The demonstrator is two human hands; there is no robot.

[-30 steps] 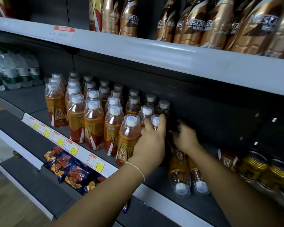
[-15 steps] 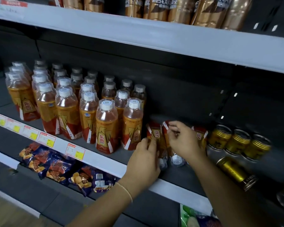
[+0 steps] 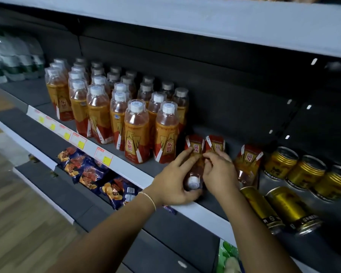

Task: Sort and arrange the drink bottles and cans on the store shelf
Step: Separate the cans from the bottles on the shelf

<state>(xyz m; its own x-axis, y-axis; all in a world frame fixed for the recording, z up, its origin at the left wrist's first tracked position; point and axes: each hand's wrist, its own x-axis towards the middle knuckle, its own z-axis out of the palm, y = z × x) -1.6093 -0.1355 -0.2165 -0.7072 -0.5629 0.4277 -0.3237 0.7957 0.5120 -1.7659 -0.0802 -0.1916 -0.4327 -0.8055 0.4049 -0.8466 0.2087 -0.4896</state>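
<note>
While upright drink bottles [image 3: 136, 133] fill the shelf [image 3: 126, 168], the left hand [image 3: 173, 182] curls its grip round a toppled bottle [image 3: 194, 174] at lower centre; the right hand [image 3: 219, 172] pinches the neighbouring bottle [image 3: 215, 143]. Next, both likely need standing upright beside the row.

Dim shelf bay [image 3: 234, 107], soft motion blur (wide-angle bend at edges).

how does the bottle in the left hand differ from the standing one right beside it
The held bottle lies on its side, cap toward the shelf edge, gripped by the left hand; the standing bottle is upright, cap up, untouched. Both carry the same orange-and-red label and white cap.
</note>
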